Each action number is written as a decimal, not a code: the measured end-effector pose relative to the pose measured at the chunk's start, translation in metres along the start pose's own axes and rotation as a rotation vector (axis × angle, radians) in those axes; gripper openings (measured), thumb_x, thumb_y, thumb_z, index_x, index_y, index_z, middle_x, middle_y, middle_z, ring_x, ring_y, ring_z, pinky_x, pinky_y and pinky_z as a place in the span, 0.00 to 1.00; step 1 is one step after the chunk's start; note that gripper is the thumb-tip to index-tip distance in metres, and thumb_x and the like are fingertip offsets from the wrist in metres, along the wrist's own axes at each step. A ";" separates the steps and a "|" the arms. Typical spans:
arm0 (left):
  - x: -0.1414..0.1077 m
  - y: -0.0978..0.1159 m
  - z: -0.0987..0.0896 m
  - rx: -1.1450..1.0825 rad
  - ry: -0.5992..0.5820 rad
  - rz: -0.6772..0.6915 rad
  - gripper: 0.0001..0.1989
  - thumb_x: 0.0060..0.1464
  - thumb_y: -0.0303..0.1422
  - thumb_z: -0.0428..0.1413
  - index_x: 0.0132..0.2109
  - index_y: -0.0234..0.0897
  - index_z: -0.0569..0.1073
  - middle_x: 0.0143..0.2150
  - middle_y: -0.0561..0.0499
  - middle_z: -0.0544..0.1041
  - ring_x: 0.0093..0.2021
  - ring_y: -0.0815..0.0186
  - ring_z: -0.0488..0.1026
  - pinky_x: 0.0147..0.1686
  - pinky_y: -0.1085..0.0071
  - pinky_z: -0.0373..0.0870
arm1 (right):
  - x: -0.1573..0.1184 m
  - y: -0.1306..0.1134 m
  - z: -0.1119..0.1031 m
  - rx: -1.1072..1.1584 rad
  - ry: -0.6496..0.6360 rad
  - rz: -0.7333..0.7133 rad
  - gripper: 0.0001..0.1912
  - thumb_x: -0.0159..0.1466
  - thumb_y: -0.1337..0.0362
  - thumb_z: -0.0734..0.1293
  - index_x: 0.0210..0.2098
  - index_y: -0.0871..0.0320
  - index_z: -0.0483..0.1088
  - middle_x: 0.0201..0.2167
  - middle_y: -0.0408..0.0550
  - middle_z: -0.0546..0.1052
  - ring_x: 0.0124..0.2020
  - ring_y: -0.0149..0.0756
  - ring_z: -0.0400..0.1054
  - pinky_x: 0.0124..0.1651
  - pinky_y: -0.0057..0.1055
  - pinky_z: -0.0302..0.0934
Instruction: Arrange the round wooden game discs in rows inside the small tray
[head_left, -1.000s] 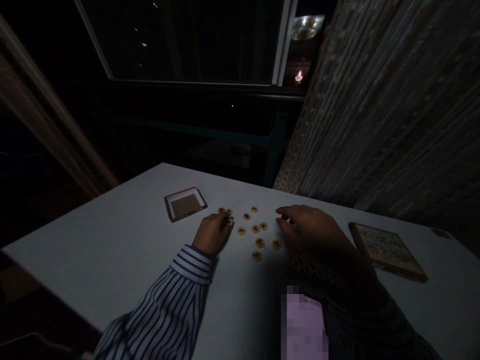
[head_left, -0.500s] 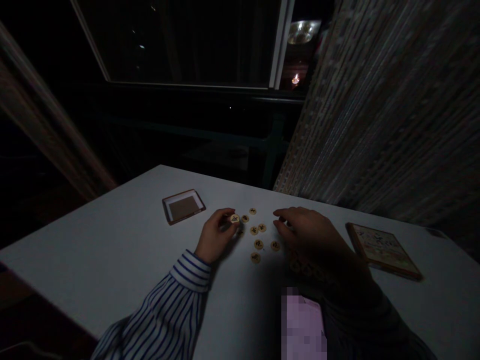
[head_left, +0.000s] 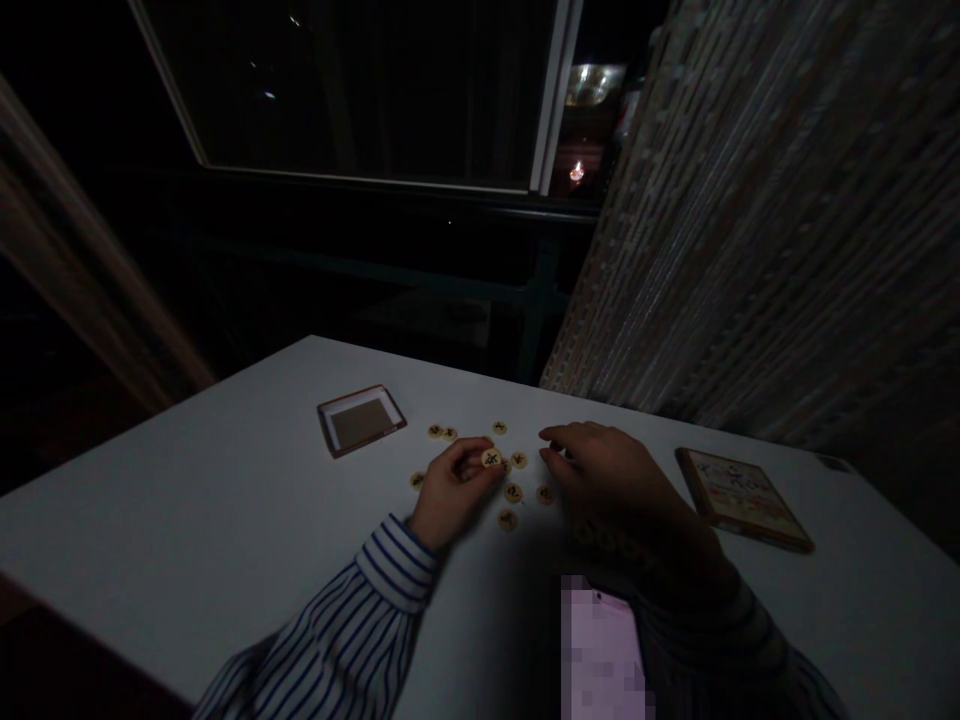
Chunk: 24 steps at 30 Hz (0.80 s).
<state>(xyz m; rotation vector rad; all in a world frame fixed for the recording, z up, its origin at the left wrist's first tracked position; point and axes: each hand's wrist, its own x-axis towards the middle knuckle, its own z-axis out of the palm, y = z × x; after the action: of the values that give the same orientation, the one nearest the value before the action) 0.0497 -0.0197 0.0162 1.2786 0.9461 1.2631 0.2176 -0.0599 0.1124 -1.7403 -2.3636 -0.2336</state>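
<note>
My left hand [head_left: 454, 492] pinches a round Chinese chess piece [head_left: 491, 458] between thumb and fingers, its marked face turned up. Partly behind the fingers lie other pieces. Several more are scattered on the table, among them a piece [head_left: 499, 428] farther back, a pair [head_left: 435, 431] left of the hand, and a piece [head_left: 508, 520] nearer me. My right hand [head_left: 611, 462] hovers at the right of the group, thumb and forefinger curved with a gap between the tips. A dim row of pieces [head_left: 607, 540] lies in shadow below it.
An open shallow box [head_left: 328, 437] stands at the back left of the white table [head_left: 262, 520]. A flat box with a printed cover [head_left: 746, 497] lies at the right. A phone [head_left: 611, 650] is at the front edge. String curtains [head_left: 637, 250] hang by the window.
My left hand has moved a little right and nearer me, still holding the piece. Pieces behind and left of it have come into view. My right hand has barely moved.
</note>
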 end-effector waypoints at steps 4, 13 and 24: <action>-0.001 -0.003 0.003 -0.048 -0.032 0.000 0.14 0.38 0.32 0.61 0.35 0.37 0.68 0.33 0.51 0.75 0.33 0.68 0.73 0.35 0.71 0.71 | -0.004 -0.003 -0.004 0.034 0.029 0.015 0.16 0.62 0.62 0.56 0.45 0.58 0.70 0.39 0.50 0.76 0.41 0.38 0.69 0.44 0.35 0.60; -0.004 -0.006 0.009 -0.197 -0.072 -0.095 0.16 0.35 0.31 0.63 0.35 0.35 0.69 0.31 0.52 0.74 0.31 0.70 0.72 0.33 0.74 0.69 | -0.036 0.006 0.014 0.091 0.130 0.066 0.14 0.62 0.65 0.57 0.40 0.58 0.71 0.36 0.49 0.77 0.38 0.36 0.70 0.41 0.34 0.61; -0.018 -0.017 0.028 -0.199 -0.136 -0.203 0.15 0.34 0.28 0.64 0.34 0.34 0.71 0.28 0.52 0.74 0.29 0.72 0.70 0.29 0.77 0.66 | -0.088 0.018 0.075 0.122 0.413 0.125 0.12 0.63 0.64 0.56 0.37 0.56 0.71 0.30 0.48 0.76 0.29 0.34 0.69 0.30 0.31 0.61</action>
<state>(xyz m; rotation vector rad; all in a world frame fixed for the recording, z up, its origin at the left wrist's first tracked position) 0.0771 -0.0391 0.0000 1.0699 0.8096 1.0695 0.2556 -0.1181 0.0176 -1.5952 -1.9298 -0.3796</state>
